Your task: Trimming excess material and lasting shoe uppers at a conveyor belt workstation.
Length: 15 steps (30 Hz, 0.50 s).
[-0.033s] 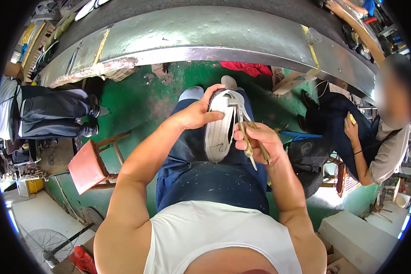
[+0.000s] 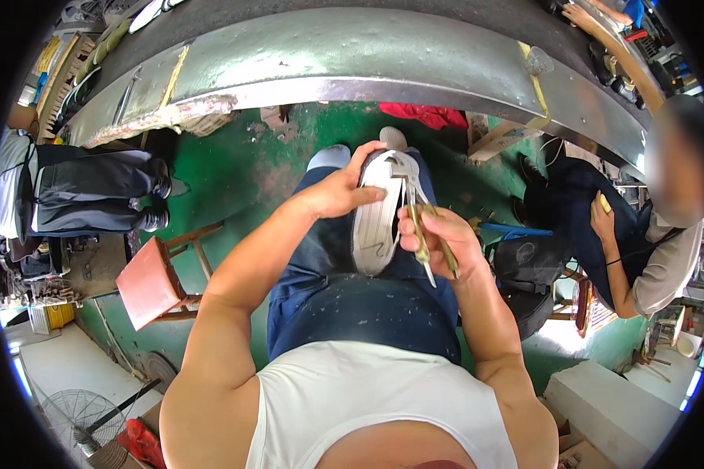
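A shoe [image 2: 374, 227] rests on my lap with its white, line-marked bottom turned up and dark material along its edge. My left hand [image 2: 343, 187] is closed around the far left part of the shoe, thumb lying on the white bottom. In my right hand [image 2: 438, 238] is a pair of pliers [image 2: 417, 230] with long brass-coloured handles, spread apart at their near ends. The metal jaws of the pliers reach the far right edge of the shoe, and whether they bite on the material is too small to tell.
A metal-edged workbench [image 2: 313, 59] curves across the far side. To the left stand a stool [image 2: 150, 283] with a reddish seat and a person in dark trousers [image 2: 94, 191]. On the right sits a co-worker [image 2: 673, 242] beside a black bag [image 2: 524, 270]. Red cloth [image 2: 422, 116] lies under the bench.
My right hand and the pliers have shifted very slightly, the handle ends a little farther from me. My left hand keeps its place on the shoe.
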{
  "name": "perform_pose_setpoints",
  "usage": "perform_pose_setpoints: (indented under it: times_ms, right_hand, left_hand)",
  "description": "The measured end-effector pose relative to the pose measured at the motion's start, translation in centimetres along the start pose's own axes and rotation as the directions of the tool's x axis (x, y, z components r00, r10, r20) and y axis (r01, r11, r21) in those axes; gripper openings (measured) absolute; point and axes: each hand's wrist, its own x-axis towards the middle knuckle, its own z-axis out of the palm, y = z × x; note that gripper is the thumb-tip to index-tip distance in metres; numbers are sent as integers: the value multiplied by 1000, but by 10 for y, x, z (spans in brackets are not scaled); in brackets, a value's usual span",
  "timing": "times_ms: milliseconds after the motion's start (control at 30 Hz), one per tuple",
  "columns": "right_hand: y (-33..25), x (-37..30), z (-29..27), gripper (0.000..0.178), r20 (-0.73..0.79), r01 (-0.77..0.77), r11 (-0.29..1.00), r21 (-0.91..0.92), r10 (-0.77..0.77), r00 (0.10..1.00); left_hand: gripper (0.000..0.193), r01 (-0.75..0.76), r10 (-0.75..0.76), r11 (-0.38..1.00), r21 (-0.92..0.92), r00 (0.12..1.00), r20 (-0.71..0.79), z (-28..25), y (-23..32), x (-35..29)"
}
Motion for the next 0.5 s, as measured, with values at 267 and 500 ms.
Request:
perform_pose_setpoints:
  times_ms: [267,500]
  right_hand:
    - [-8,3,2,24,-95,-69,913,-401,34,995]
    - [2,35,-10,22,-62,69,564,-823,-210,976]
  left_hand:
    - [57,-19,24,998,65,997,-77,-5,-8,0]
    - [45,-73,67,997,-3,935,-348,-3,-35,2]
